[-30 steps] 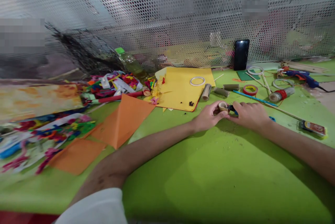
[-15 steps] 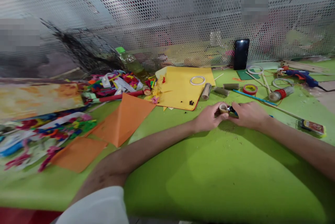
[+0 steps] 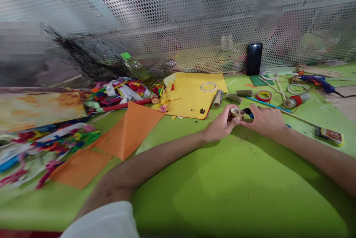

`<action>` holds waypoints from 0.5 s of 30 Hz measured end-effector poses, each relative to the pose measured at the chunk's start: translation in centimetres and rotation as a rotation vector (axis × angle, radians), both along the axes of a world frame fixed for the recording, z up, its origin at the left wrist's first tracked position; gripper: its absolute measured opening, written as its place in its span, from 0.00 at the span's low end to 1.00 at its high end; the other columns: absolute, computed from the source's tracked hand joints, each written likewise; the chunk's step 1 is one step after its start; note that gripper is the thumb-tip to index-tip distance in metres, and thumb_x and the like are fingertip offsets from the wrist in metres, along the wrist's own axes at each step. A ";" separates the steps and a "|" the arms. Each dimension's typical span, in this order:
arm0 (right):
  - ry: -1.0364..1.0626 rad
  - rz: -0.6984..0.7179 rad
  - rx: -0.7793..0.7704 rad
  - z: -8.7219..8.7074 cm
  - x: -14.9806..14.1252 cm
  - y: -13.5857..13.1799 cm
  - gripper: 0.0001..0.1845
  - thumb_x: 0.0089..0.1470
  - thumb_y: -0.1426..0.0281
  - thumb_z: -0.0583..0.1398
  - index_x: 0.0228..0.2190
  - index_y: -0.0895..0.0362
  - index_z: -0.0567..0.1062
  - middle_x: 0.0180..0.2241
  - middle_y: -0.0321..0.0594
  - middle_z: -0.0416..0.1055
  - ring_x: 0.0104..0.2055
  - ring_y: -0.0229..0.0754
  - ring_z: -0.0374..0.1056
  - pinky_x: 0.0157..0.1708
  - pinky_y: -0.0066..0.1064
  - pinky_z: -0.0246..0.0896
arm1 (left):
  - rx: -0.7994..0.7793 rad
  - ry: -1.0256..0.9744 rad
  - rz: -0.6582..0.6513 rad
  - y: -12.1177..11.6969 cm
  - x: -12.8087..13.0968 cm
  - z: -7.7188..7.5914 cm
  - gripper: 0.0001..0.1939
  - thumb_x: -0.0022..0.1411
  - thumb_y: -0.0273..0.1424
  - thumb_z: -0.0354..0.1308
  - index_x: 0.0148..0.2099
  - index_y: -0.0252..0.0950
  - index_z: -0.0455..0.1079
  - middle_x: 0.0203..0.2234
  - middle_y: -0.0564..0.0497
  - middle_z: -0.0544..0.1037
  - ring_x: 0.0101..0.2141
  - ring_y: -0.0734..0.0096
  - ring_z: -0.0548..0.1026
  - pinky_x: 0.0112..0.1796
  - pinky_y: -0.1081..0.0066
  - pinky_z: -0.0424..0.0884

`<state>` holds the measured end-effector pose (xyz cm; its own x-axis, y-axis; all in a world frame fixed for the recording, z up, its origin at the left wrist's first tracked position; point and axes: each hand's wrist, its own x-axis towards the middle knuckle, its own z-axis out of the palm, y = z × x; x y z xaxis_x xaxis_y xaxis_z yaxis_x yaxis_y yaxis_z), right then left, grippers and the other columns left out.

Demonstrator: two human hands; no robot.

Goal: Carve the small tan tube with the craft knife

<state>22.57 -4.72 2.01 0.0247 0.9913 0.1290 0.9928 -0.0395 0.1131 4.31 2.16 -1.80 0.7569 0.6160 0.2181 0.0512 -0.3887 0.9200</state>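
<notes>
My left hand (image 3: 221,123) is closed round a short, hollow bamboo piece (image 3: 236,111), its pale open end tilted up toward me. Close against its right side, my right hand (image 3: 265,118) grips a utility knife (image 3: 247,112) with a black and blue handle. The blade is hard to make out. My right thumb reaches toward the bamboo's lower edge. Small shavings (image 3: 241,143) are scattered on the green table (image 3: 211,186) below both hands. Just beyond lie three more bamboo pieces: one pale-ended (image 3: 218,98), one middle (image 3: 234,98), one rear (image 3: 244,93).
Orange paper (image 3: 130,128) and colourful scraps (image 3: 66,137) spread to the left. A yellow sheet (image 3: 194,97) bears a white ring (image 3: 208,87). A phone (image 3: 254,59) leans on the perforated metal screen (image 3: 189,26). Red tape (image 3: 264,96) and a glue gun (image 3: 319,81) lie at right.
The right hand and knife have shifted slightly at the bamboo's rim, and the blade's shine no longer shows. The bamboo piece tilts a little differently in the left hand.
</notes>
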 end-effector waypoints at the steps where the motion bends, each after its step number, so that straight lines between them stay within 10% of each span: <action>1: 0.001 -0.009 -0.007 0.1 0.0 0.0 0.43 0.55 0.35 0.40 0.45 0.55 0.72 0.31 0.51 0.78 0.33 0.52 0.74 0.28 0.35 0.54 | 0.000 -0.007 -0.001 0.1 0.0 0.0 0.24 0.69 0.42 0.51 0.62 0.35 0.54 0.51 0.37 0.70 0.48 0.60 0.74 0.50 0.55 0.72; 15: 0.007 0.148 0.022 -1.1 0.6 -0.1 0.43 0.54 0.33 0.39 0.39 0.56 0.72 0.31 0.49 0.78 0.31 0.52 0.74 0.24 0.34 0.43 | -0.027 -0.015 0.034 0.4 -0.3 -0.3 0.27 0.72 0.36 0.41 0.70 0.40 0.47 0.52 0.43 0.72 0.45 0.68 0.72 0.47 0.65 0.68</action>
<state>23.16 -4.85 0.91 -0.1202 0.9812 0.1513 0.9888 0.1047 0.1064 4.01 2.52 -2.05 0.7322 0.6472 0.2121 0.0499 -0.3616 0.9310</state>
